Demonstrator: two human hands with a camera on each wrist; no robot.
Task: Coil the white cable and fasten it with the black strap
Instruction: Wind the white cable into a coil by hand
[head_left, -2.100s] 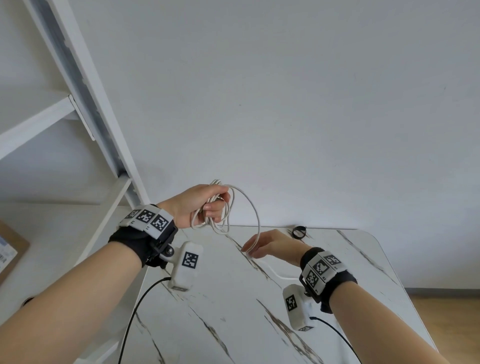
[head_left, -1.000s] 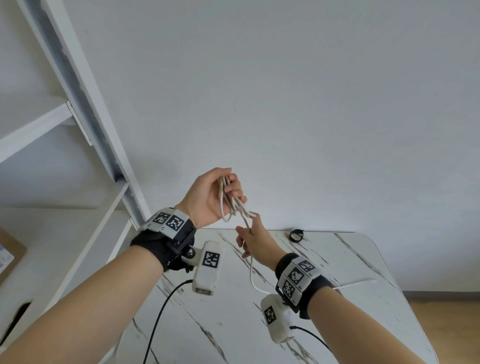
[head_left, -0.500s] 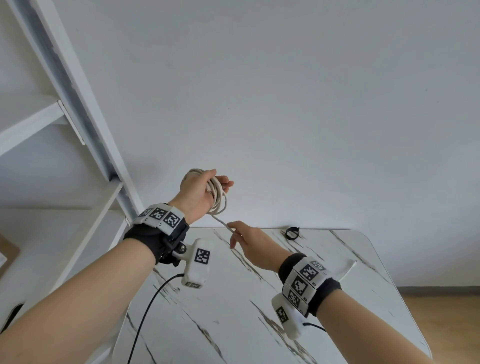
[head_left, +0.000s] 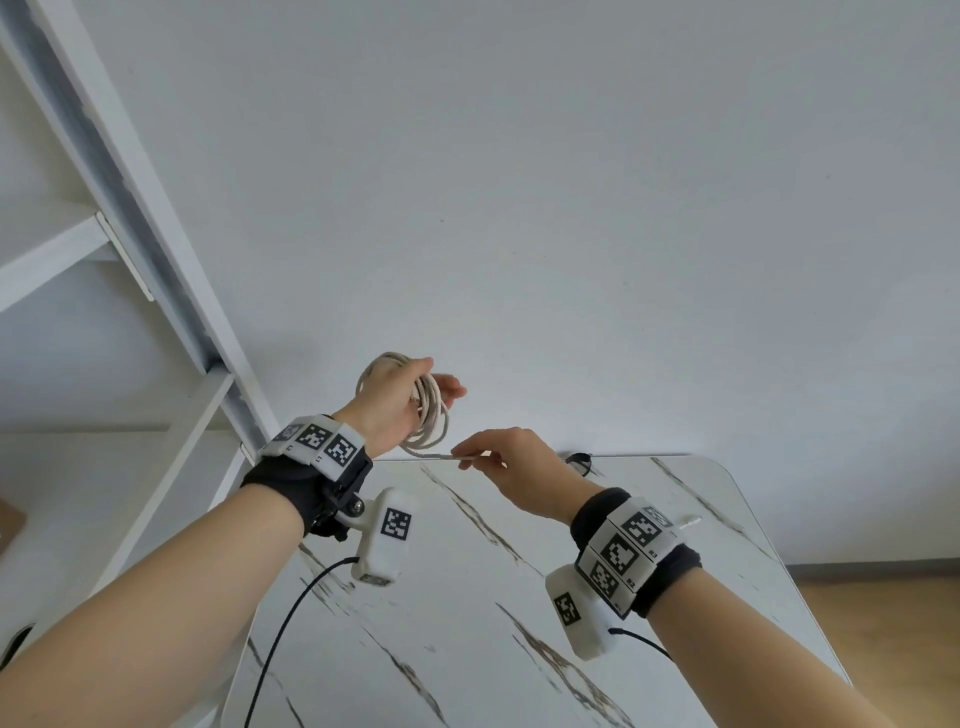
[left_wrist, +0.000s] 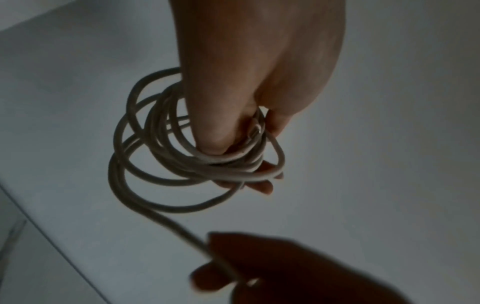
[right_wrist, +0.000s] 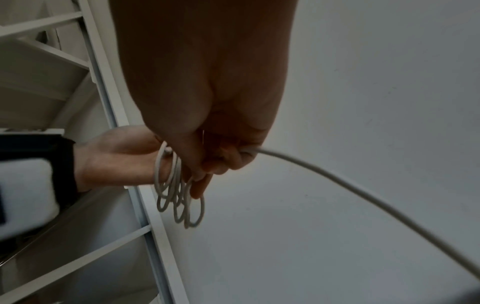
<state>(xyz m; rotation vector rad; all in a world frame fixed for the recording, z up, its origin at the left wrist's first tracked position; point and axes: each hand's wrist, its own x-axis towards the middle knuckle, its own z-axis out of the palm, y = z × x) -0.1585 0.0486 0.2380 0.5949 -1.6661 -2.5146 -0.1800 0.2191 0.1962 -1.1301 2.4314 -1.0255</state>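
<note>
coil in the left, tail in the right

both hands are up above the far edge of the marble counter (head_left: 649, 597), with open wall behind and bare counter top below them. the left hand (head_left: 395, 400) has its fingers curled through several loops of the white cable (head_left: 431, 415), thumb clamped over the bundle (the left wrist view shows the loops hanging loose and uneven). the right hand (head_left: 511, 470) sits just beside and lower, pinching the free run of cable between thumb and fingertips; the tail trails back past that wrist, its plug end showing by the wristband. the black strap (head_left: 579, 461) lies on the counter at its far edge, just behind the right hand, apart from both. a white shelf frame (head_left: 156, 249) rises close on the left, near the left wrist.
</note>
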